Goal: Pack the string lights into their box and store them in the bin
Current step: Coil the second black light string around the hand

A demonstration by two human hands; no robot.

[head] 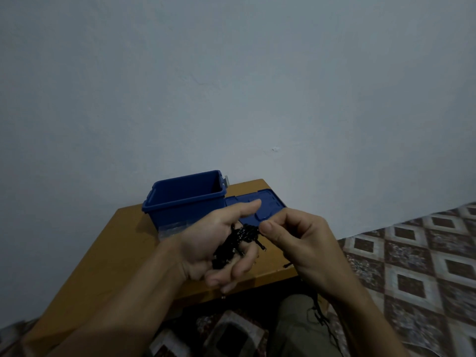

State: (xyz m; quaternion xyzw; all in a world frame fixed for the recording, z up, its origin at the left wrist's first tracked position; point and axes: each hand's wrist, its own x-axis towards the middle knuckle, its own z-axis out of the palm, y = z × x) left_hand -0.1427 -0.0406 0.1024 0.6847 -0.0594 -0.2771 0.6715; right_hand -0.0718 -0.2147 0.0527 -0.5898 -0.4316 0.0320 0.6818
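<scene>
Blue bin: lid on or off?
Off. The blue bin shows its inner walls from above; the lid lies flat on the table just right of it.

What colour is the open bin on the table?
Blue bin, seen best in the head view.

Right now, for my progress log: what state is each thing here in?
left hand, curled round the string lights bundle
right hand, pinching a strand
string lights, mostly bunched, tail trailing off the table
blue bin, open, upright
lid, off, flat beside the blue bin
clear container, too blurred to tell
</scene>
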